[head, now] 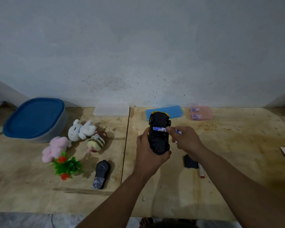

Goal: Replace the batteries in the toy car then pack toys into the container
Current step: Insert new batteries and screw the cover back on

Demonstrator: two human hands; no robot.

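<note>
My left hand grips a black and yellow toy car upside down above the table, its battery bay facing up. A blue and white battery lies across the open bay. My right hand touches that battery's right end with its fingertips and holds more batteries in its curled fingers. The black battery cover lies on the table under my right wrist. A grey container with a blue lid stands shut at the far left.
Plush toys lie left of centre: a white one, a pink one and a striped bee. A plastic plant and a black remote lie nearer. Clear, blue and pink cases line the wall. A screwdriver lies right.
</note>
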